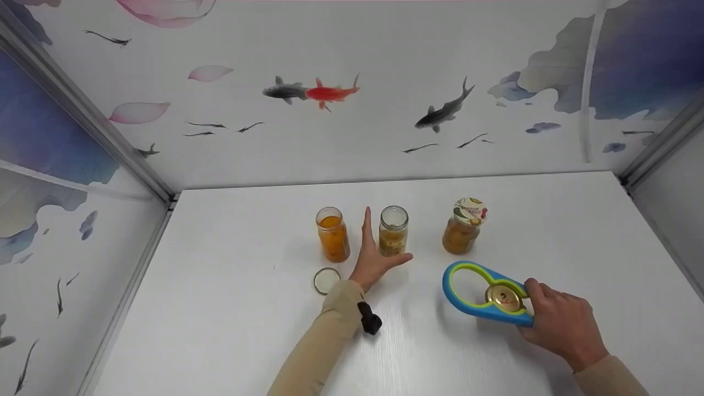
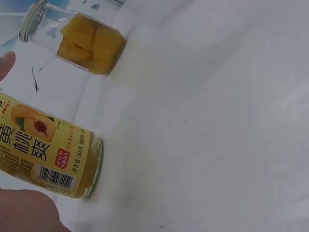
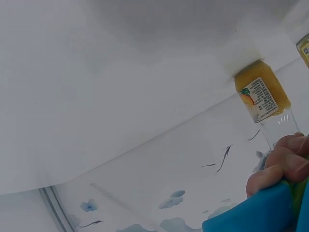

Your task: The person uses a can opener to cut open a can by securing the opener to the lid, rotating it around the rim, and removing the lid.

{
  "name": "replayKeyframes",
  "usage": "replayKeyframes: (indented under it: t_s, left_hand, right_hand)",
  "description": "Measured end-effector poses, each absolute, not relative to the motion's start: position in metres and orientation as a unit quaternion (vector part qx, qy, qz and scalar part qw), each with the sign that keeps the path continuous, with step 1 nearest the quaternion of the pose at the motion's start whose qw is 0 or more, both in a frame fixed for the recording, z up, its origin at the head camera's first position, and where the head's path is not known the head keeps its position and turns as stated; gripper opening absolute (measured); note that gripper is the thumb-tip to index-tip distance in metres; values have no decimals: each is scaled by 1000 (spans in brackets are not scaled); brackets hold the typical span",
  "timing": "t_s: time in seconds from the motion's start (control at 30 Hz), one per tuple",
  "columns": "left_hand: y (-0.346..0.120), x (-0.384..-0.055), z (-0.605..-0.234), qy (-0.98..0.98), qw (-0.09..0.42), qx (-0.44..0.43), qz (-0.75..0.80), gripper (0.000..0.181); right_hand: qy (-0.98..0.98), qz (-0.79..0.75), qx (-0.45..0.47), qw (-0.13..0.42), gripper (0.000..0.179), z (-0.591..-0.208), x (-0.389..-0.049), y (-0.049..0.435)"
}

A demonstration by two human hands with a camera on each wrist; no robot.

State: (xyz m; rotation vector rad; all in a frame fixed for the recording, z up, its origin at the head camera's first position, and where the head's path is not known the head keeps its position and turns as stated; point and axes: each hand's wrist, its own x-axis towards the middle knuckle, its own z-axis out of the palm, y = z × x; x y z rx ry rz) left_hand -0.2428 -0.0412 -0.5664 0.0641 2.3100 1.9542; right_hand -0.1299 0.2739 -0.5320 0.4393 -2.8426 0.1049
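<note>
My left hand reaches to the middle jar, its thumb and fingers spread to either side of the glass. That jar has no lid on and bears a yellow peach label in the left wrist view. Whether the hand touches it, I cannot tell. In my right hand I grip a blue and green jar opener by its narrower end, raised over the table. A gold lid shows inside one of its openings. Left of the middle jar stands a lidless jar of orange fruit.
A loose round lid lies by my left sleeve, in front of the orange jar. To the right stands a jar with a patterned lid on. Behind the white table rises a wall painted with fish.
</note>
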Motion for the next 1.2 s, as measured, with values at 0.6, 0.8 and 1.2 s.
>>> replayKeyframes:
  t_s: [0.6,0.8,1.2]
  left_hand:
    - [-50,-199,-561,786,23,46,617,115]
    - [-54,-186,-558,789,24,51,612,111]
    - [-55,-164,-556,798,32,80,596,89]
  right_hand:
    - [-983,49,137,112,55,-535,-128,269]
    - [-983,54,136,107,53,-536,-128,267]
    - [-979,56,143,131,54,-537,-129,264]
